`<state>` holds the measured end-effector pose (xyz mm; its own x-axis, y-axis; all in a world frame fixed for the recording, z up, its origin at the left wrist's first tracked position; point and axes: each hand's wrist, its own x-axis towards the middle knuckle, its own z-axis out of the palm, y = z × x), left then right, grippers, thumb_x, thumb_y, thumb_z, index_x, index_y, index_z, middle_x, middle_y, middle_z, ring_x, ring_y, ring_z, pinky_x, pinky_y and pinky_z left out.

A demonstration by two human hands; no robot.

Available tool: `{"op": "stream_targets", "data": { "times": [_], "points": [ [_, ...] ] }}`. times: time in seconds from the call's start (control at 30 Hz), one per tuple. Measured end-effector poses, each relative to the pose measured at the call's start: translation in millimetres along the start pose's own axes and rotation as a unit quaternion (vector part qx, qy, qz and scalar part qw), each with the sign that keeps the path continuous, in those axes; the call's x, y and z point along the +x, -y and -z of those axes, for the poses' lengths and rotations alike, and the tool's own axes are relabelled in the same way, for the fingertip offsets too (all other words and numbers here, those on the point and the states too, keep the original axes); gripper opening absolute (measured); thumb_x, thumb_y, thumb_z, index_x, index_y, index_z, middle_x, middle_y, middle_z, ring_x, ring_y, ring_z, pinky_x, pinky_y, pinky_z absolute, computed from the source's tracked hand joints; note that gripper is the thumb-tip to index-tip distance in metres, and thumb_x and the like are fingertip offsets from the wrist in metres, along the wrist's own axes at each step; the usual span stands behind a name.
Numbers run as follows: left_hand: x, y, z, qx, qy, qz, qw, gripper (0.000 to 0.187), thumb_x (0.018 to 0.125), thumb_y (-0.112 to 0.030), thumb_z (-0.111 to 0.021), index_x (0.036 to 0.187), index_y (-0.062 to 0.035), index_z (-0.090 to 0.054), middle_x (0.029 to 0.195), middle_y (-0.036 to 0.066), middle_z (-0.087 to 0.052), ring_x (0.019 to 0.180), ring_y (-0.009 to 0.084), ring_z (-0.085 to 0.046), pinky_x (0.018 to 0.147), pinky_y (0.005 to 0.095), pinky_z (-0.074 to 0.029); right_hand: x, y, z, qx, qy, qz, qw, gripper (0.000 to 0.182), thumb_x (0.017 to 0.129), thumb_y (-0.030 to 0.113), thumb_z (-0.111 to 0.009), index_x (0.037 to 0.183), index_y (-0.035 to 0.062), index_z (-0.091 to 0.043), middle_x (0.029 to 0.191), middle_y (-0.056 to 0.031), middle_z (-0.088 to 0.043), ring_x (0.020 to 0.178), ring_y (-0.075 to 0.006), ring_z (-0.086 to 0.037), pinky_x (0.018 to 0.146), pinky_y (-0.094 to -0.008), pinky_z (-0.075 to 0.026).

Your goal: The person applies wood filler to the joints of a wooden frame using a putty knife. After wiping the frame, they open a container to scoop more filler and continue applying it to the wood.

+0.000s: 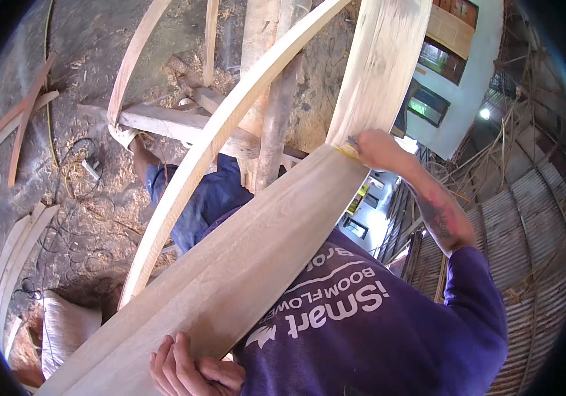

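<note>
A long pale wooden board runs from the bottom left up to a corner at the middle. There it meets a second pale wooden piece that rises toward the top. At this joint my right hand is closed on a small yellow-edged tool, most of it hidden by the fingers. My left hand rests on the board's lower end near my purple shirt, holding nothing, with its fingers bent and slightly apart.
A curved wooden piece arches beside the board. Behind it stands a rough timber frame. Wood shavings, a power strip and cables lie on the floor, with cut curved strips at the left. Corrugated metal sheets show at the right.
</note>
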<state>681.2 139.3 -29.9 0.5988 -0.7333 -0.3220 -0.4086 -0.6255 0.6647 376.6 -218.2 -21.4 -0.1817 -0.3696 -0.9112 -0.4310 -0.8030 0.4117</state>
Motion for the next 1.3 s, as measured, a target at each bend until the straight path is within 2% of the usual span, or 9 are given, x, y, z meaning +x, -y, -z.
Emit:
{"op": "stream_targets", "data": {
  "times": [0.3,0.4,0.57,0.6,0.73,0.8,1.1,1.23,1.3],
  "points": [
    [0,2,2,0.003,0.007,-0.009,1.0,0.028,0.088,-0.005,-0.047,0.093,0.0046,-0.072,0.079,0.013,-0.071,0.077,0.0302,-0.069,0.072,0.0409,-0.055,17,21,-11,0.033,-0.021,0.01,0.999,0.02,0.075,0.008,-0.058,0.085,-0.0053,-0.069,0.082,-0.0267,-0.067,0.081,-0.0426,-0.068,0.076,-0.0483,-0.053],
    [-2,2,1,0.002,0.01,-0.007,1.0,0.028,0.089,-0.006,-0.046,0.093,0.0046,-0.072,0.079,0.013,-0.071,0.078,0.0304,-0.069,0.073,0.0412,-0.055,32,6,-6,0.065,0.043,-0.036,0.996,0.022,0.077,0.01,-0.058,0.087,-0.0068,-0.069,0.085,-0.0256,-0.068,0.084,-0.042,-0.068,0.077,-0.0473,-0.053],
    [-2,0,2,0.008,0.022,-0.013,1.0,0.029,0.09,-0.008,-0.046,0.094,0.0047,-0.072,0.078,0.013,-0.071,0.078,0.0304,-0.069,0.074,0.0414,-0.054,23,-1,21,0.203,-0.136,0.084,0.966,0.028,0.086,0.02,-0.06,0.092,-0.0055,-0.069,0.075,-0.0229,-0.067,0.076,-0.0415,-0.067,0.071,-0.0451,-0.052],
    [-1,0,1,0.006,0.013,-0.018,1.0,0.029,0.09,-0.009,-0.046,0.093,0.0048,-0.072,0.078,0.013,-0.071,0.077,0.0302,-0.069,0.073,0.0413,-0.054,8,13,60,0.258,-0.028,-0.008,0.966,0.03,0.088,0.023,-0.06,0.095,-0.0046,-0.069,0.074,-0.0237,-0.067,0.073,-0.0406,-0.066,0.069,-0.045,-0.051],
    [-2,6,-4,-0.015,-0.031,-0.054,0.998,0.029,0.091,-0.009,-0.046,0.092,0.0052,-0.072,0.076,0.013,-0.07,0.075,0.0293,-0.069,0.071,0.0404,-0.054,7,-6,47,0.179,-0.038,-0.018,0.983,0.024,0.083,0.016,-0.06,0.091,-0.005,-0.069,0.082,-0.0273,-0.068,0.077,-0.0415,-0.068,0.071,-0.0461,-0.052],
    [-2,4,-2,-0.009,-0.026,-0.046,0.999,0.029,0.092,-0.008,-0.046,0.092,0.0052,-0.072,0.076,0.013,-0.07,0.075,0.0291,-0.069,0.071,0.04,-0.054,7,-5,20,0.05,-0.037,-0.017,0.998,0.02,0.08,0.011,-0.059,0.085,-0.0048,-0.069,0.083,-0.0272,-0.068,0.081,-0.0423,-0.068,0.074,-0.0477,-0.053],
    [-2,4,1,0.007,0.008,-0.034,0.999,0.03,0.093,-0.01,-0.045,0.094,0.0045,-0.072,0.078,0.012,-0.071,0.077,0.0288,-0.069,0.071,0.0392,-0.054,0,36,-30,-0.057,-0.052,0.067,0.995,0.019,0.081,0.011,-0.057,0.08,-0.001,-0.072,0.079,-0.0216,-0.069,0.08,-0.0365,-0.07,0.074,-0.0467,-0.055],
    [-5,5,-1,0.008,-0.002,-0.036,0.999,0.031,0.094,-0.012,-0.046,0.094,0.0045,-0.072,0.078,0.012,-0.071,0.077,0.0288,-0.069,0.071,0.0396,-0.054,5,29,-39,-0.05,-0.051,0.066,0.995,0.021,0.083,0.012,-0.056,0.079,-0.0031,-0.07,0.08,-0.0235,-0.069,0.08,-0.0388,-0.069,0.075,-0.0479,-0.054],
    [-5,4,-3,0.003,-0.009,-0.038,0.999,0.031,0.094,-0.012,-0.046,0.093,0.0045,-0.072,0.077,0.012,-0.071,0.077,0.0288,-0.069,0.071,0.0395,-0.054,6,12,-15,0.145,-0.075,0.08,0.983,0.024,0.086,0.014,-0.056,0.081,-0.0057,-0.069,0.082,-0.0267,-0.068,0.081,-0.0434,-0.067,0.076,-0.0498,-0.052]
  ]
}}
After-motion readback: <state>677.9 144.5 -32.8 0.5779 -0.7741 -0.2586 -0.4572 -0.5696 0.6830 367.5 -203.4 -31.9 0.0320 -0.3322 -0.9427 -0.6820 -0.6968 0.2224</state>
